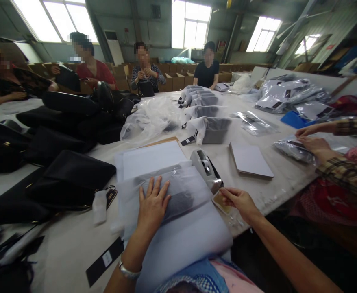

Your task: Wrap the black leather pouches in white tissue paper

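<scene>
My left hand lies flat with fingers spread on a dark flat item wrapped in translucent white paper. My right hand is closed in a pinch at the cutting end of a grey tape dispenser. The end of the tape seems to be between those fingertips, though the clear strip barely shows. Just below them is a small shallow dish with something yellowish in it. A black tag with a white label lies left of the paper, near my left wrist.
Black bags are heaped on the left. Beyond the dispenser stand paper-wrapped bags in a row. A stack of white boards lies to the right. A co-worker's hands handle a plastic-bagged item there; several people sit across the table.
</scene>
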`<state>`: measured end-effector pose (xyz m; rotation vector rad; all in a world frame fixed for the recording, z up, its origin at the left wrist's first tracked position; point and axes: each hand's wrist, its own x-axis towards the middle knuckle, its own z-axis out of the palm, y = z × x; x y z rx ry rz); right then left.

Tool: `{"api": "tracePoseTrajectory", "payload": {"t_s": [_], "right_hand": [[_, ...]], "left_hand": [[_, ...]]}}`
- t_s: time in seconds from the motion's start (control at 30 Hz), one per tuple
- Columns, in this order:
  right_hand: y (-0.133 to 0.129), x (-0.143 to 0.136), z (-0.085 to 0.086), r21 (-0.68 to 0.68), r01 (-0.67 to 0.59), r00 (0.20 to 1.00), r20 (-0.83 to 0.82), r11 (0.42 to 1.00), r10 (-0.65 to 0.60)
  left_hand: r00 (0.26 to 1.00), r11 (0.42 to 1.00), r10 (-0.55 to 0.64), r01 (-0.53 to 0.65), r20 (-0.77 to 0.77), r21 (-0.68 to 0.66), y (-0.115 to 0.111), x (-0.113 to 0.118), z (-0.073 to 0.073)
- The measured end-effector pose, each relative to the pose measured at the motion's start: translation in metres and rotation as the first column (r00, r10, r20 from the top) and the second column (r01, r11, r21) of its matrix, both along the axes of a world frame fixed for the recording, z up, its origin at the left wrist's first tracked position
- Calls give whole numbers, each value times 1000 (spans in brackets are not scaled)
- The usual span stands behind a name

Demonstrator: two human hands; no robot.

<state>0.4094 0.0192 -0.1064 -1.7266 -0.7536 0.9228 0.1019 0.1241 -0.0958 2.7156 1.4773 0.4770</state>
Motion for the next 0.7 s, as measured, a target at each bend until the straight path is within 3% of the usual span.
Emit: {"api": "tracePoseTrajectory", "payload": {"t_s": [0.1,0.17,0.27,0.37,0.47,0.57,0.7], "right_hand": [[3,18,-1,-17,-69,911,406,997,70],[1,31,6,-48,-150,753,641,988,145],[-2,45,26,-86,-322,500,830,943,246],[5,45,55,-134,-484,283,911,865,299],[27,27,84,-220,-616,114,925,756,363],[59,-5,104,-276,-723,18,909,633,417],[110,-58,114,-311,-854,-94,881,417,465]], "left_hand": [[1000,1000,2,-2,2,-3,0,0,0],[1000,1000,2,-2,-1,-11,1,-1,0],[1000,1000,-6,6,1,-24,2,-1,2],[1000,998,-9,10,15,-56,4,-3,6],[998,995,-17,22,61,-97,11,-9,12],[988,992,5,15,155,-127,22,-22,16],[956,985,109,-66,271,-162,39,-44,15]]}}
